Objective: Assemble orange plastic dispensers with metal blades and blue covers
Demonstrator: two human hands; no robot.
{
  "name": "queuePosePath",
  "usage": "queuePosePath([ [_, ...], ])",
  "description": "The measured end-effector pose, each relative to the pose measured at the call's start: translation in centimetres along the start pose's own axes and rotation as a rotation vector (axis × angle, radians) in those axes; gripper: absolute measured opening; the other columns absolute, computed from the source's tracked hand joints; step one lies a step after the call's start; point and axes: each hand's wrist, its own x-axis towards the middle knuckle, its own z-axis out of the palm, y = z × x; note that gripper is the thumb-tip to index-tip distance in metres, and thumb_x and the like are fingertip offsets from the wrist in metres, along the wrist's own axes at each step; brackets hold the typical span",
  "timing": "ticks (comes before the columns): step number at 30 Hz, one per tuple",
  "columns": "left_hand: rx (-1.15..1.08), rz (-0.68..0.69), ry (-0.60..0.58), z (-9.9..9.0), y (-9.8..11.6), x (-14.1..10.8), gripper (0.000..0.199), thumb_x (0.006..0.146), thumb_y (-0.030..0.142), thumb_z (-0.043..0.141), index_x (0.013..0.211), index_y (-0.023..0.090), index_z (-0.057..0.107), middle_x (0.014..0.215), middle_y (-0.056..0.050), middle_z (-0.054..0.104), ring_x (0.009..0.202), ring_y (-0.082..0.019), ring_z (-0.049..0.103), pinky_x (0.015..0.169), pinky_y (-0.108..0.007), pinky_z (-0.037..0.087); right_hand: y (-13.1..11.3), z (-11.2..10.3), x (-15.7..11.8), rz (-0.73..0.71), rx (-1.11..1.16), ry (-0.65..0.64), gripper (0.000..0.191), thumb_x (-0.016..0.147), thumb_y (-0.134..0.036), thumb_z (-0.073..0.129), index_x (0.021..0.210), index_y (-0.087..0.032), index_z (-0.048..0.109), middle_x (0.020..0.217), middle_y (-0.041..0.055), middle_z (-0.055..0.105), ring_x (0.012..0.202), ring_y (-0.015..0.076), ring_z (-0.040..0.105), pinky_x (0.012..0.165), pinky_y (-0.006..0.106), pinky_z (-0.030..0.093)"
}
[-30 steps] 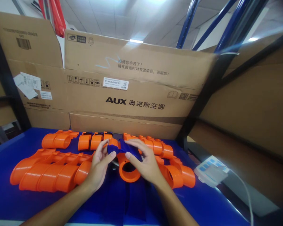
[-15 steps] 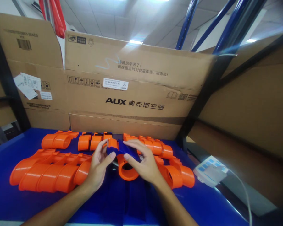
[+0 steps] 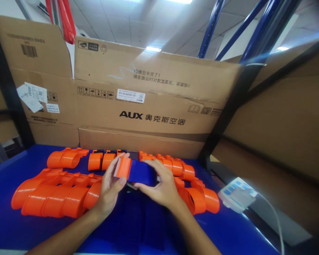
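Both hands hold an orange and dark blue tape dispenser [image 3: 142, 173] above the blue table surface, near its middle. My left hand [image 3: 110, 189] grips the orange end, which has a pale toothed edge on its left side. On the right, my right hand [image 3: 163, 186] has its fingers on top of the blue part and its thumb along the lower edge. Beneath the dispenser a small dark part shows; the rest of its underside is hidden. Several orange curved parts [image 3: 53, 200] lie in a row just left of my left hand.
More orange parts [image 3: 202, 198] lie at the right, others [image 3: 63, 158] along the back. A white box with a cable [image 3: 238, 194] sits at the right edge. Behind stands a cardboard sheet [image 3: 149, 136], with black posts [image 3: 218, 131] at either side.
The dispenser has been turned in my hands: its orange ring no longer points down at me, and its flat blue and orange face now shows. Both hands have shifted only slightly.
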Motion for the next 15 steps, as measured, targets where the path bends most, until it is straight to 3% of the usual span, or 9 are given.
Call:
queuePosePath([
  [6, 0.069, -0.041, 0.030, 0.86, 0.53, 0.05, 0.064, 0.081, 0.029, 0.082, 0.139, 0.033, 0.055, 0.145, -0.007, 0.061, 0.136, -0.031, 0.056, 0.113, -0.042, 0.045, 0.35, 0.12, -0.20, -0.197, -0.194, 0.072, 0.069, 0.079, -0.046, 0.086, 0.141, -0.027, 0.061, 0.103, 0.0110, 0.069, 0.092, 0.0296, 0.067, 0.084, 0.049, 0.058],
  [10, 0.169, -0.007, 0.117, 0.97, 0.63, 0.11, 0.061, 0.078, 0.028, 0.085, 0.132, 0.032, 0.058, 0.134, -0.005, 0.065, 0.125, -0.029, 0.062, 0.109, -0.040, 0.048, 0.64, 0.41, -0.46, -0.230, -0.235, 0.070, 0.070, 0.081, -0.045, 0.084, 0.144, -0.029, 0.059, 0.102, 0.0110, 0.067, 0.093, 0.0302, 0.066, 0.084, 0.050, 0.057],
  [15, 0.225, 0.017, 0.119, 0.58, 0.51, 0.13, 0.058, 0.077, 0.029, 0.086, 0.128, 0.032, 0.059, 0.128, -0.003, 0.064, 0.118, -0.026, 0.064, 0.105, -0.039, 0.050, 0.75, 0.55, -0.61, -0.255, -0.247, 0.069, 0.072, 0.081, -0.046, 0.084, 0.146, -0.028, 0.057, 0.102, 0.0114, 0.067, 0.092, 0.0299, 0.066, 0.082, 0.049, 0.058],
])
